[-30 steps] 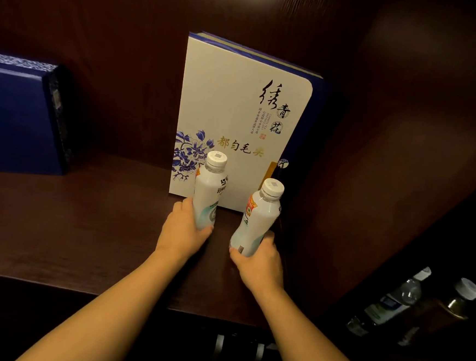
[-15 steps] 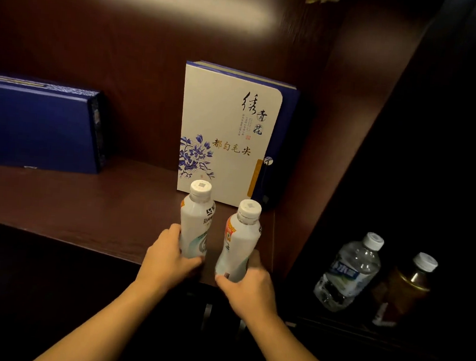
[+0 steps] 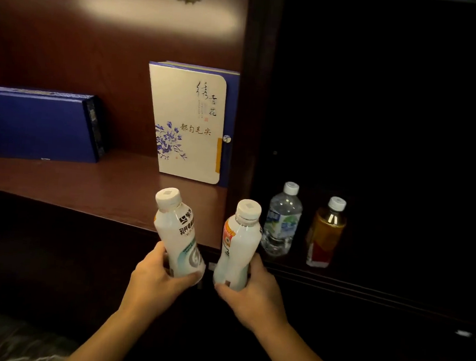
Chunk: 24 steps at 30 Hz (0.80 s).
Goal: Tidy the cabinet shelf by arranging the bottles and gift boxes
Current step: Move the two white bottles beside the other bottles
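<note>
Dark wood shelf [image 3: 59, 189] carries a blue gift box [image 3: 33, 127] at its left edge and a white gift box [image 3: 187, 125] upright (floral print) in its back right corner. Off its front edge, left hand [image 3: 154, 282] clamps one white bottle [image 3: 178, 232], right hand [image 3: 253, 292] another white bottle [image 3: 240, 243].

Illumination is dim and warm. A soft overhead glare patch marks the cabinet back panel [image 3: 159, 11]. The right compartment [image 3: 393, 107] sits in deep shadow. Edges show slight blur and wide-angle curvature.
</note>
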Available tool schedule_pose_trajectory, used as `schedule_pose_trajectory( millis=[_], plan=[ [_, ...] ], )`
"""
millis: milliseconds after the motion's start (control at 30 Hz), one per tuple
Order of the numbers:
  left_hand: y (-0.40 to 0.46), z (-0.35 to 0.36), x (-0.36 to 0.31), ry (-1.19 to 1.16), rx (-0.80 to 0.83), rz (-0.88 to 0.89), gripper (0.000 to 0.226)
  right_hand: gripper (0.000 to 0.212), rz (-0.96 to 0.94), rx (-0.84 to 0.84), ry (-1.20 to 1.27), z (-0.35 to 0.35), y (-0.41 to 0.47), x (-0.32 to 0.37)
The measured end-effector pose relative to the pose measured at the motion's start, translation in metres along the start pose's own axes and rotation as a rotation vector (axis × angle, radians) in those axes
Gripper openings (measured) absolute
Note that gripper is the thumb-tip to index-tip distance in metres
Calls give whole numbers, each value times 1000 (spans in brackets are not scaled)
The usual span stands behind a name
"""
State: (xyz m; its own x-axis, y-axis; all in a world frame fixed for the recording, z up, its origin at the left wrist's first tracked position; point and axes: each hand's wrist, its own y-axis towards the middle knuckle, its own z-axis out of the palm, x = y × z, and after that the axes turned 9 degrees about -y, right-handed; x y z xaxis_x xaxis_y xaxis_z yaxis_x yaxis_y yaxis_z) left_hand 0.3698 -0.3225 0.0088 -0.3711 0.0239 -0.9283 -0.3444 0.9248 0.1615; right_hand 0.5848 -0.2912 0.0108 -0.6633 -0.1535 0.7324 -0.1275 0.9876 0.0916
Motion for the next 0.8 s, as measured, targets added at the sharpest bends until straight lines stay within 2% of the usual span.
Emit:
schedule_pose_trajectory(
  millis=[167,367,800],
  plan=[
    [-42,52,-37,-11,73,84,67,76,-18,-59,21,-62,-31,-47],
    [-61,125,-77,-40,188,163,70,79,91,-158,-32,-128,-50,-95],
    [-30,286,-145,38,453,265,74,63,243,-411,-97,-244,-27,-185]
  ],
)
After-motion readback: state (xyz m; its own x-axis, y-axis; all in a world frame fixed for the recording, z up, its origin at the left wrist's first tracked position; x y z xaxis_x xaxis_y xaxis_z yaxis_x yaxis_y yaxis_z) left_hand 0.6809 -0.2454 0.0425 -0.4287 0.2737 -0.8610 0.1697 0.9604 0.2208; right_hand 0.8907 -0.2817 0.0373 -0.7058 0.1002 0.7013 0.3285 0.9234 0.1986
